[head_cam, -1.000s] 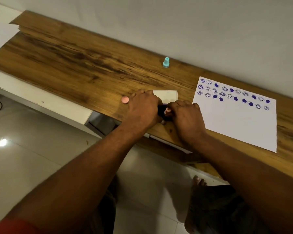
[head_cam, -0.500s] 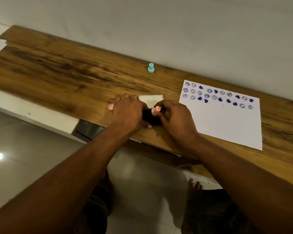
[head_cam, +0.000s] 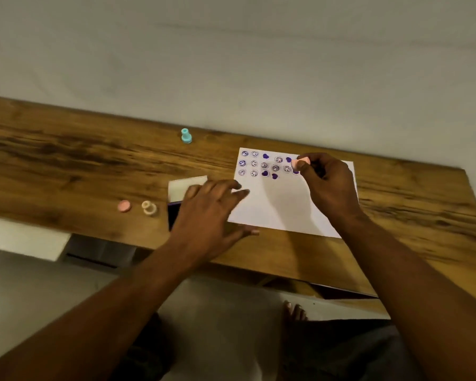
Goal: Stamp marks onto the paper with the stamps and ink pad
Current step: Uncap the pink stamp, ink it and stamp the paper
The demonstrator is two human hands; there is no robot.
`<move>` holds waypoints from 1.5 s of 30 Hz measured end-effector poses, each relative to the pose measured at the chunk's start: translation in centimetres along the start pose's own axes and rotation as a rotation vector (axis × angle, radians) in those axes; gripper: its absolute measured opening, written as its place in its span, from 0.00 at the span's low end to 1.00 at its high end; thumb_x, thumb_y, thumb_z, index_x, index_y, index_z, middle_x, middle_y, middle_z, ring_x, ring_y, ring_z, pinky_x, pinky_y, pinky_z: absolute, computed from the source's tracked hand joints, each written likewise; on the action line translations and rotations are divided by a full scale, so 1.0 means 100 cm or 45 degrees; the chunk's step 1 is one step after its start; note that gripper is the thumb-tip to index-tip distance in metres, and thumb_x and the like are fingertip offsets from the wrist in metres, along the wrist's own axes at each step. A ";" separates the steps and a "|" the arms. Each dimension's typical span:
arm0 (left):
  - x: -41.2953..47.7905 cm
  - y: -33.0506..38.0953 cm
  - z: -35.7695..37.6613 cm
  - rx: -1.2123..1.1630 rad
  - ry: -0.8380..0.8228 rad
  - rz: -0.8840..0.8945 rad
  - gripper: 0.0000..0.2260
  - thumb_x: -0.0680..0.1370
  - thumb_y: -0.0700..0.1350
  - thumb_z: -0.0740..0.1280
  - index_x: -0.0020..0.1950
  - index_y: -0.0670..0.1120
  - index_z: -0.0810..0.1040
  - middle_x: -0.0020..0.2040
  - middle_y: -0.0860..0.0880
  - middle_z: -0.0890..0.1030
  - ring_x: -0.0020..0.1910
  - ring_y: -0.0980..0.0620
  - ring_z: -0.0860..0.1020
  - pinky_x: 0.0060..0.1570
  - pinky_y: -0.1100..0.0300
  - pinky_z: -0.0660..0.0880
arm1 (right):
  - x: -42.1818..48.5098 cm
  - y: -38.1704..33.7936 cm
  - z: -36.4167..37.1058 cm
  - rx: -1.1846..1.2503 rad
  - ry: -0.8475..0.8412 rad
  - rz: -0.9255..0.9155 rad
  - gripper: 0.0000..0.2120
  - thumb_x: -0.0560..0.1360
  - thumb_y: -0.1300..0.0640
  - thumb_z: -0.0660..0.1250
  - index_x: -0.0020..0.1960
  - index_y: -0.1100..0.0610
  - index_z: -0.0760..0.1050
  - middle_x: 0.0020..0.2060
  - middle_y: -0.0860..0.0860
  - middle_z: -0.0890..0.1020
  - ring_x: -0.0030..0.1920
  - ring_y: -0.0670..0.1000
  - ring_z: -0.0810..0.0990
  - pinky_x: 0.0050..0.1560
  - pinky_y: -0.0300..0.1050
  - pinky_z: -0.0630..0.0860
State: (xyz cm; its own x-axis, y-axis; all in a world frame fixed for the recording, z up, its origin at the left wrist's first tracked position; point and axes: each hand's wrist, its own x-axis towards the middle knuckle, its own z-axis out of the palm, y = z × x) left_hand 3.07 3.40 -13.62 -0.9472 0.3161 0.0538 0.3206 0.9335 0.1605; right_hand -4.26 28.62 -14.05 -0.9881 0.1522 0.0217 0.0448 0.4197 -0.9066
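A white paper [head_cam: 278, 204] with rows of purple smiley and heart marks lies on the wooden table [head_cam: 66, 166]. My right hand [head_cam: 327, 185] pinches a small pink stamp [head_cam: 300, 162] over the paper's upper marks. My left hand [head_cam: 212, 210] is spread flat, fingers straight, reaching onto the paper's left edge and covering most of the dark ink pad [head_cam: 173, 215]. The pad's white lid [head_cam: 184, 187] sticks out behind that hand. A pink cap [head_cam: 124, 206] and a cream stamp [head_cam: 149, 207] sit left of the pad. A teal stamp [head_cam: 186, 135] stands near the wall.
The table runs along a grey wall [head_cam: 231, 64]. Its near edge crosses the view below my hands, with the tiled floor [head_cam: 25, 292] and a bare foot [head_cam: 294, 312] beneath. A white shelf edge [head_cam: 19, 237] juts out at the lower left.
Both hands left the ink pad. My right hand carried the pink stamp right onto the paper, my left hand opened flat by the paper's edge. The cream stamp now stands beside the pink cap.
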 end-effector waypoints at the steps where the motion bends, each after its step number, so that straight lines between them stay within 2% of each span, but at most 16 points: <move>1: 0.004 0.013 0.008 -0.016 -0.047 0.055 0.42 0.74 0.80 0.53 0.81 0.56 0.69 0.81 0.51 0.70 0.78 0.46 0.68 0.75 0.41 0.64 | 0.003 0.006 -0.008 -0.050 0.026 -0.003 0.09 0.80 0.51 0.72 0.56 0.54 0.84 0.44 0.48 0.87 0.37 0.38 0.79 0.39 0.32 0.71; 4: 0.012 0.040 0.034 -0.065 -0.160 0.189 0.45 0.76 0.79 0.48 0.86 0.54 0.59 0.87 0.51 0.56 0.85 0.48 0.55 0.81 0.47 0.50 | 0.009 0.025 -0.025 -0.327 0.041 -0.073 0.10 0.79 0.48 0.72 0.54 0.53 0.84 0.41 0.46 0.85 0.37 0.45 0.80 0.40 0.41 0.71; 6: 0.017 0.048 0.051 -0.078 -0.192 0.243 0.44 0.77 0.79 0.47 0.87 0.53 0.55 0.88 0.51 0.50 0.86 0.49 0.47 0.81 0.50 0.41 | 0.010 0.035 -0.029 -0.470 -0.019 -0.125 0.10 0.80 0.47 0.71 0.54 0.53 0.83 0.40 0.45 0.83 0.36 0.44 0.78 0.38 0.41 0.69; 9: 0.029 0.049 0.067 -0.106 -0.255 0.252 0.43 0.79 0.77 0.45 0.88 0.54 0.49 0.88 0.53 0.43 0.86 0.51 0.39 0.83 0.50 0.37 | 0.012 0.045 -0.025 -0.584 -0.113 -0.169 0.14 0.81 0.47 0.70 0.58 0.56 0.83 0.45 0.50 0.85 0.39 0.46 0.77 0.38 0.35 0.67; 14: 0.049 0.046 0.078 -0.157 -0.238 0.218 0.42 0.79 0.76 0.43 0.88 0.54 0.49 0.88 0.54 0.42 0.83 0.56 0.34 0.80 0.54 0.32 | 0.019 0.051 -0.018 -0.646 -0.129 -0.217 0.16 0.81 0.47 0.70 0.61 0.57 0.83 0.50 0.52 0.87 0.44 0.47 0.79 0.39 0.33 0.67; 18: 0.053 0.045 0.088 -0.228 -0.264 0.216 0.41 0.80 0.74 0.46 0.88 0.53 0.48 0.88 0.53 0.42 0.86 0.53 0.38 0.84 0.51 0.37 | 0.025 0.053 -0.013 -0.632 -0.107 -0.255 0.13 0.80 0.48 0.70 0.58 0.57 0.83 0.47 0.51 0.86 0.42 0.46 0.78 0.39 0.34 0.68; 23: 0.054 0.045 0.090 -0.246 -0.253 0.219 0.40 0.81 0.74 0.47 0.88 0.53 0.48 0.88 0.52 0.42 0.86 0.52 0.38 0.84 0.50 0.37 | 0.026 0.049 -0.003 -0.547 -0.108 -0.303 0.09 0.79 0.52 0.72 0.56 0.56 0.83 0.46 0.50 0.86 0.41 0.45 0.78 0.40 0.31 0.68; 35: 0.055 0.044 0.092 -0.263 -0.244 0.227 0.40 0.81 0.74 0.47 0.88 0.53 0.50 0.88 0.52 0.45 0.86 0.52 0.40 0.84 0.48 0.40 | 0.038 0.042 0.016 -0.626 -0.090 -0.331 0.10 0.80 0.53 0.71 0.57 0.56 0.84 0.45 0.51 0.86 0.40 0.45 0.78 0.39 0.29 0.66; 40: 0.054 0.044 0.092 -0.278 -0.243 0.226 0.39 0.82 0.73 0.50 0.88 0.53 0.51 0.88 0.51 0.46 0.86 0.51 0.41 0.84 0.48 0.40 | 0.038 0.043 0.016 -0.676 -0.145 -0.346 0.11 0.80 0.52 0.70 0.58 0.57 0.84 0.47 0.53 0.87 0.41 0.47 0.78 0.43 0.37 0.70; 43: 0.054 0.043 0.091 -0.271 -0.242 0.232 0.39 0.83 0.72 0.51 0.88 0.53 0.51 0.88 0.51 0.46 0.86 0.51 0.41 0.84 0.48 0.40 | 0.039 0.038 0.017 -0.670 -0.130 -0.356 0.11 0.81 0.52 0.70 0.58 0.57 0.84 0.47 0.53 0.87 0.41 0.46 0.77 0.40 0.35 0.68; 45: 0.055 0.044 0.091 -0.270 -0.254 0.234 0.39 0.83 0.72 0.51 0.88 0.52 0.51 0.88 0.51 0.46 0.86 0.51 0.41 0.84 0.47 0.41 | 0.038 0.033 0.017 -0.661 -0.116 -0.381 0.10 0.81 0.52 0.70 0.57 0.57 0.84 0.46 0.53 0.86 0.41 0.47 0.77 0.41 0.37 0.70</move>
State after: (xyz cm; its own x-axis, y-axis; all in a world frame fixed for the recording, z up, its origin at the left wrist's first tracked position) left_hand -0.70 10.74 -21.59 -0.8479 0.5225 -0.0894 0.4592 0.8083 0.3685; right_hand -8.15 29.06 -17.67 -0.9765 -0.1076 0.1870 -0.1938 0.8177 -0.5420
